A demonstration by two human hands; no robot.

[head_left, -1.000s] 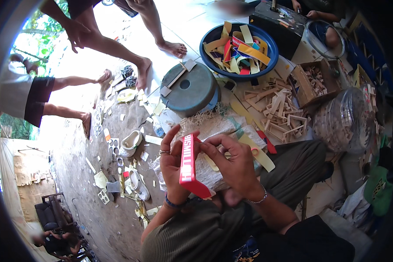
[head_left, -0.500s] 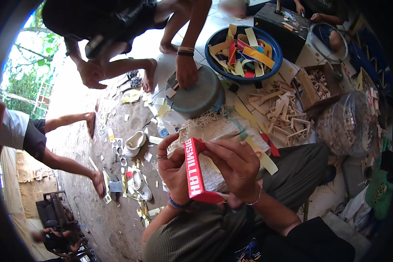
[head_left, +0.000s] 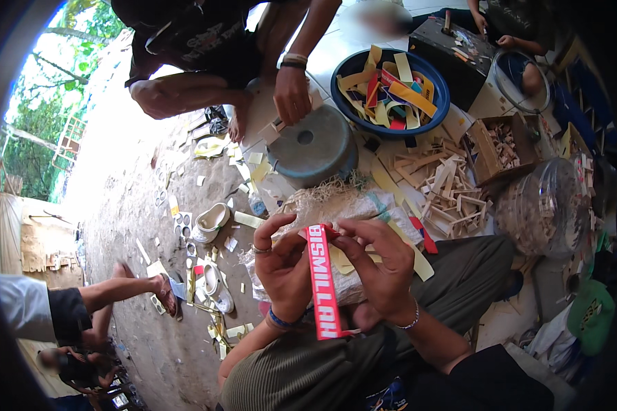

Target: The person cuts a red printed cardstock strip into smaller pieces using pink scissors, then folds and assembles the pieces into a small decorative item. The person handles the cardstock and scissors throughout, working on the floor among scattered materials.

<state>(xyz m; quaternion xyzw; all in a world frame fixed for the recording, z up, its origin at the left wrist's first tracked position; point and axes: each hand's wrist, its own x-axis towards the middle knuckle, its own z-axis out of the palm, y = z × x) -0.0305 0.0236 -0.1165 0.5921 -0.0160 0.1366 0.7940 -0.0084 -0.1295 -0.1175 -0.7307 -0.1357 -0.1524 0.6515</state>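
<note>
A long red strip with white letters stands upright between my two hands. My left hand grips its left side, thumb and fingers pinching near the top. My right hand holds its right edge, fingers curled over the top end. Both hands hover above a white mesh sack lying in front of my lap. My legs in olive trousers show under my forearms.
Another person crouches at the top, one hand on a round grey stone. A blue basin holds coloured strips. Wooden sticks, a cardboard box and a clear plastic bag lie right. Scraps litter the ground left.
The red strip has turned more upright and face-on in my hands. The person at the top has crouched down and put a hand on the grey stone.
</note>
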